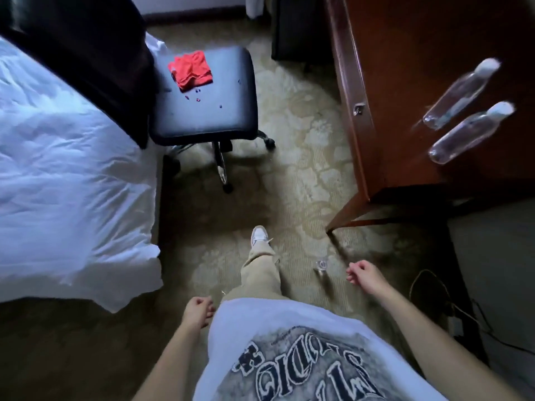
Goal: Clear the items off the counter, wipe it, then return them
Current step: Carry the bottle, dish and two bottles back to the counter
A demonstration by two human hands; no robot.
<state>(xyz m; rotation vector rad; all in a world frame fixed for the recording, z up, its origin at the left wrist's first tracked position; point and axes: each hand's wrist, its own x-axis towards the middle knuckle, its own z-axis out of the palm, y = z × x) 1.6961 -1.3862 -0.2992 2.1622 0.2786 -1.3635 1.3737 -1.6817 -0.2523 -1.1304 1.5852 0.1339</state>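
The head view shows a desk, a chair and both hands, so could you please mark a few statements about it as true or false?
1. Two clear bottles stand on the wooden desk. True.
2. A red cloth lies on the chair seat. True.
3. The right hand holds one of the bottles. False: it hangs loosely curled and holds nothing.
4. The left hand grips the red cloth. False: it is beside the white shirt, far from the cloth, and holds nothing.
5. A small clear glass sits on the carpet near the desk leg. True.
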